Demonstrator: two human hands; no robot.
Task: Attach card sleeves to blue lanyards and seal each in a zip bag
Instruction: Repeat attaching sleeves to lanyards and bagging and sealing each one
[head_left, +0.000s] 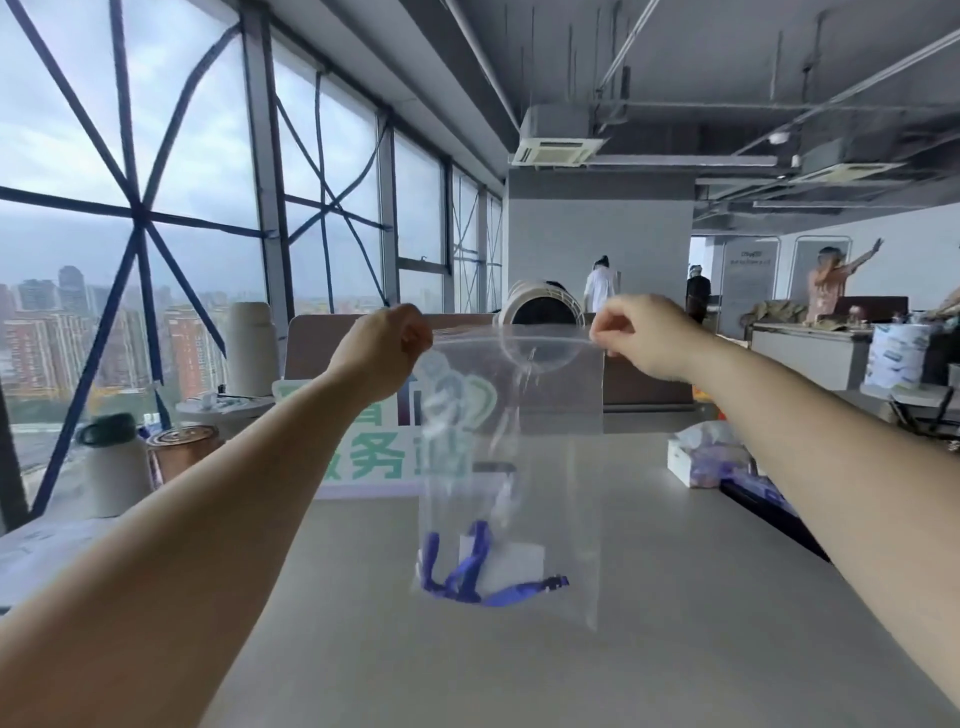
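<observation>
Both forearms extended; left hand (387, 338) and right hand (636, 332) pinch top corners of zip bag (545, 467), held above table (675, 597). Blue lanyard (467, 577) and card sleeve (511, 564) sit at bag bottom.

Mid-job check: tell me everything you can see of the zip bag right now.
The zip bag is clear, thin plastic, rectangular, with a zip strip along its top edge. It hangs upright in the air over the table. The left hand pinches its top left corner, the right hand its top right corner, holding the strip taut. A blue lanyard and a whitish card sleeve lie at its bottom. Whether the zip is sealed cannot be told.
</observation>
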